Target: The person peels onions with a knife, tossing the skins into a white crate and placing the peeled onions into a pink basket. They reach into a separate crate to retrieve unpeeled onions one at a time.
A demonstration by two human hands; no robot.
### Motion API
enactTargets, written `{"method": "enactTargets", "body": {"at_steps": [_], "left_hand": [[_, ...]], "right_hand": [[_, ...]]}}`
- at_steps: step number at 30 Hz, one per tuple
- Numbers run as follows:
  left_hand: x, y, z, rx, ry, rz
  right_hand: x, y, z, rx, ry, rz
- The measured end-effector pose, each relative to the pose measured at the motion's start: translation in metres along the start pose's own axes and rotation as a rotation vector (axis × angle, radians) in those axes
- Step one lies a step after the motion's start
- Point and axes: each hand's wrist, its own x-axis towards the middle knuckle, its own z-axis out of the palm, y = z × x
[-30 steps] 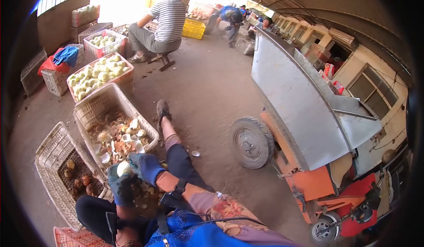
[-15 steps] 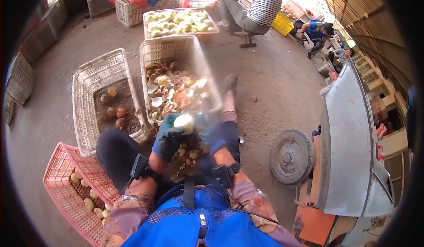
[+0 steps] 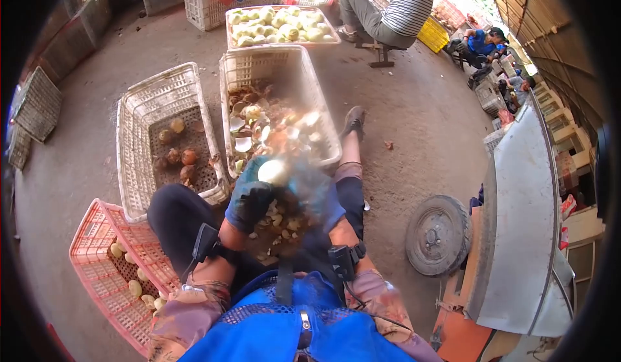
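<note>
My left hand (image 3: 248, 195), in a dark teal glove, is closed around a peeled white onion (image 3: 273, 172) at the near end of a white crate (image 3: 322, 113). My right hand (image 3: 315, 190), in a bluish glove, is close beside the onion on its right. Motion smears its fingers, so whether it grips anything does not show. In the white crate lie brown onion skins (image 3: 255, 97) and pale peel pieces. Below my hands, between my legs, is a pile of small pale scraps (image 3: 282, 223).
On the left stands a white crate (image 3: 139, 97) with several unpeeled onions (image 3: 173, 156). A pink crate (image 3: 97, 232) by my left leg holds peeled onions. Ahead is a full crate of peeled onions (image 3: 278, 25), near a seated person (image 3: 398, 6). A wheeled metal cart (image 3: 517, 219) stands right.
The whole view has shifted slightly, so the crates appear further right. My left hand still holds the onion, and my right hand remains blurred beside it.
</note>
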Motion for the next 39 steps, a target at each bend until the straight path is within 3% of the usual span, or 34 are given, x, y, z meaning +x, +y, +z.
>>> {"method": "enactTargets", "body": {"at_steps": [2, 4, 6, 7, 9, 12, 13, 15, 16, 18, 20, 24, 31, 33, 36, 39], "left_hand": [[0.001, 0.008, -0.006, 0.068, -0.059, 0.001], [0.004, 0.013, -0.005, -1.218, -0.046, -0.749], [-0.006, 0.002, 0.014, -1.252, -0.008, -0.832], [-0.011, -0.004, 0.023, -1.288, 0.032, -0.904], [-0.011, -0.002, 0.021, -1.285, 0.059, -0.907], [-0.014, -0.005, 0.026, -1.263, 0.103, -0.888], [-0.019, -0.012, 0.033, -1.222, 0.094, -0.823], [-0.019, -0.014, 0.033, -1.181, 0.084, -0.759], [-0.018, -0.015, 0.032, -1.146, 0.058, -0.744], [-0.011, -0.008, 0.021, -1.113, 0.03, -0.73], [-0.002, -0.001, 0.007, -1.122, -0.105, -0.699], [-0.005, -0.002, 0.01, -1.123, -0.175, -0.704], [-0.018, -0.005, 0.03, -0.975, -0.04, -0.734], [-0.019, -0.005, 0.035, -0.903, -0.009, -0.684], [-0.018, 0.001, 0.033, -0.88, 0.02, -0.729], [-0.017, 0.003, 0.027, -0.874, -0.002, -0.763]], "right_hand": [[-0.006, 0.003, 0.004, 0.151, 0.036, -0.011], [-0.006, 0.003, 0.004, 0.302, 0.084, -0.024], [-0.004, 0.019, -0.005, -0.579, -0.009, -0.251], [-0.005, 0.023, -0.002, -0.576, -0.012, -0.247], [-0.006, 0.017, 0.013, 0.186, 0.089, 0.116], [-0.005, 0.013, 0.014, 0.443, 0.075, 0.096], [-0.005, 0.018, 0.014, 0.443, 0.072, 0.097], [-0.004, 0.026, 0.011, 0.102, 0.088, -0.233], [-0.005, 0.028, 0.006, 0.101, 0.089, -0.233], [-0.009, 0.024, -0.003, 0.372, 0.001, 0.08], [-0.012, 0.014, -0.001, 0.344, 0.019, 0.048], [-0.017, 0.009, 0.007, 0.275, 0.093, -0.002], [-0.025, 0.001, 0.021, 0.162, 0.224, 0.024], [-0.03, -0.019, 0.021, -0.243, 0.288, -0.13], [-0.03, -0.022, 0.021, -0.366, 0.343, -0.165], [-0.009, 0.024, 0.012, -0.187, 0.283, -0.095]]}}
